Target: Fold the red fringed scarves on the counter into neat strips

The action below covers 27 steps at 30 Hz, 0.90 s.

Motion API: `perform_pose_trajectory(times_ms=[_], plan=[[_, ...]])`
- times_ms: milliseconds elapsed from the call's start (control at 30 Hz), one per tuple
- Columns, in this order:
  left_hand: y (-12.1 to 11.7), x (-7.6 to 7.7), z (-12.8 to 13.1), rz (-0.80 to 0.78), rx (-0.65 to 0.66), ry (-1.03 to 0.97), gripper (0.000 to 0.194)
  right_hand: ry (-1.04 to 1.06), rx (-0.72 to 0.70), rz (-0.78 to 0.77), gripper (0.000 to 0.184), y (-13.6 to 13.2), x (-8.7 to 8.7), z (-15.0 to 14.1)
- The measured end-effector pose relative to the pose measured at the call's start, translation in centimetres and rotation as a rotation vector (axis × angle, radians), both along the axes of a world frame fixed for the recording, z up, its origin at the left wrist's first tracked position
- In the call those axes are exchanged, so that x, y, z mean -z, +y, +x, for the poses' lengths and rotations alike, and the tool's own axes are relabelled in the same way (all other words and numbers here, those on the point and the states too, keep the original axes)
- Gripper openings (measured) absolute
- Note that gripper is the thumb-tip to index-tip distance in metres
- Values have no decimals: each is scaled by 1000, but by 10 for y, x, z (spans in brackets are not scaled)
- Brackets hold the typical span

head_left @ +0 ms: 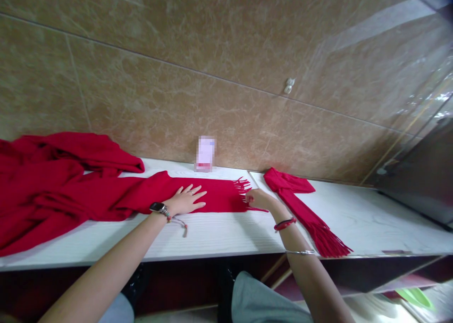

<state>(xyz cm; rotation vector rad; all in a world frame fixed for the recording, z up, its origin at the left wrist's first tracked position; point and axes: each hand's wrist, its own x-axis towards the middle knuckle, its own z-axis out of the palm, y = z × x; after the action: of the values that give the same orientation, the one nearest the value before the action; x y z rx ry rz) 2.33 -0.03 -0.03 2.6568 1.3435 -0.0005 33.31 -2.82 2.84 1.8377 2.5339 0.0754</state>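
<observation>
A red fringed scarf lies lengthwise along the white tabletop, its right end flat and its left part running into loose folds. My left hand rests palm down on the flat part, fingers spread. At the fringed end, my right hand has its fingers curled and pressed together on the fringe strands. A second red scarf lies folded to the right of my right hand, its fringe reaching the table's front edge.
A heap of red fabric covers the left of the white table. A small blurred pinkish card or screen leans on the brown tiled wall. A dark grey panel stands at the right end. Below right is a green object.
</observation>
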Motion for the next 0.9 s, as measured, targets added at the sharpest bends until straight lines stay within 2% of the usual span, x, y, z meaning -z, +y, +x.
perform_pose_trajectory(times_ms=[67,167,267,333,433,533,600,667,767,900], plan=[[-1,-1,0,-5,-4,8,58,-22,43,-8,21,0,6,3],[-2,-2,0,-10,-9,9,58,-79,152,-7,21,-4,8,27],[-4,-4,2,-27,-20,10,58,-126,237,-10,23,-8,2,53],[-7,-11,4,-62,-53,32,59,-112,257,11,25,-8,-6,59],[-14,-30,13,-104,-114,111,60,23,181,79,27,-3,-18,44],[-19,-49,29,-105,-128,163,64,131,83,130,26,7,-23,13],[-18,-53,42,-85,-109,134,64,134,61,138,28,16,-23,-7],[-13,-48,54,-35,-81,56,62,108,50,123,32,27,-20,-21],[1,-26,63,37,-87,-55,62,61,62,81,32,45,-13,-28],[15,-4,61,-25,-144,-23,69,23,63,50,26,60,0,-24]])
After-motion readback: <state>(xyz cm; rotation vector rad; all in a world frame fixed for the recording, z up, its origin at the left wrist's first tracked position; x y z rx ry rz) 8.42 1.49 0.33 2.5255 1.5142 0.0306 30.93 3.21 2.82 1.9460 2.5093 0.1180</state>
